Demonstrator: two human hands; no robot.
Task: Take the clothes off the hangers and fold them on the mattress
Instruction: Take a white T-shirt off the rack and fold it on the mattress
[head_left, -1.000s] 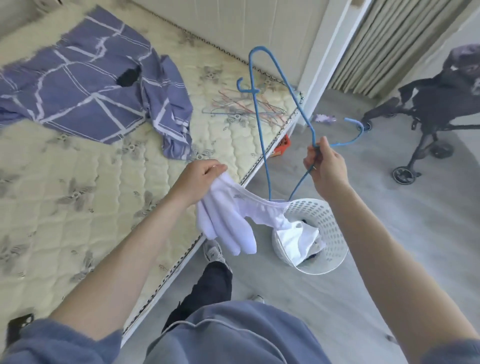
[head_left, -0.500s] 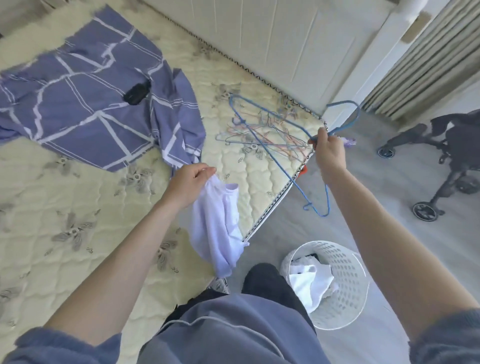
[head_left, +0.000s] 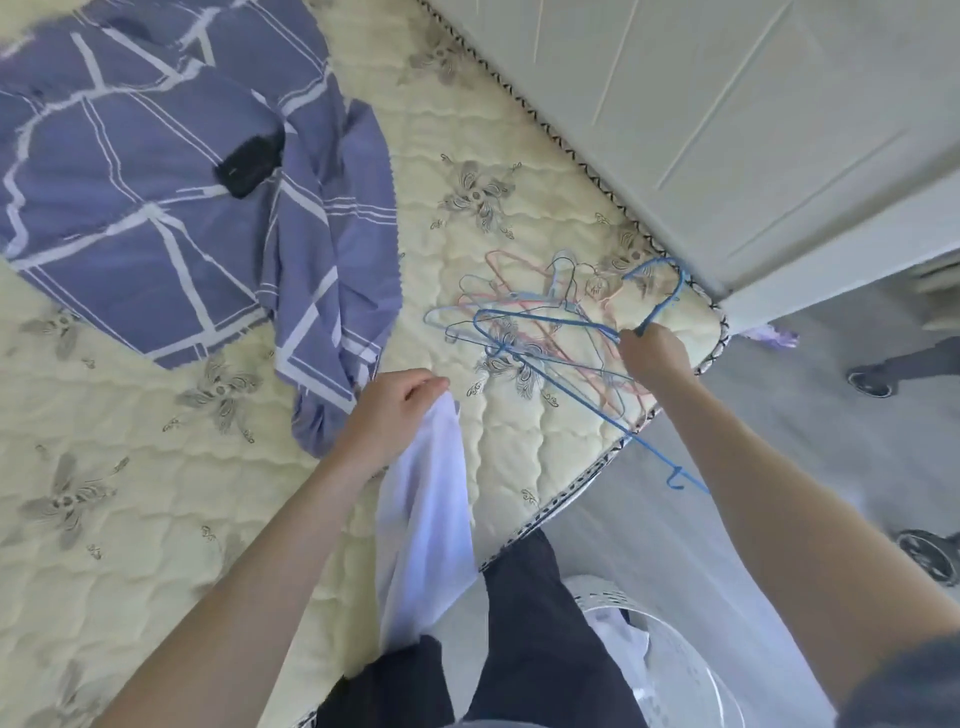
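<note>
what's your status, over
Left hand grips white garment, hanging. Right hand holds blue hanger at hanger pile. Purple checked sheet lies left on mattress.

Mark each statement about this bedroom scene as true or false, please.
1. The left hand holds a white garment. True.
2. The right hand is empty. False: it grips a blue hanger.
3. A pile of hangers lies on the mattress. True.
4. The white garment hangs on the blue hanger. False: it is off the hanger and hangs from the left hand alone.
5. The purple checked cloth lies on the floor. False: it lies on the mattress.
</note>
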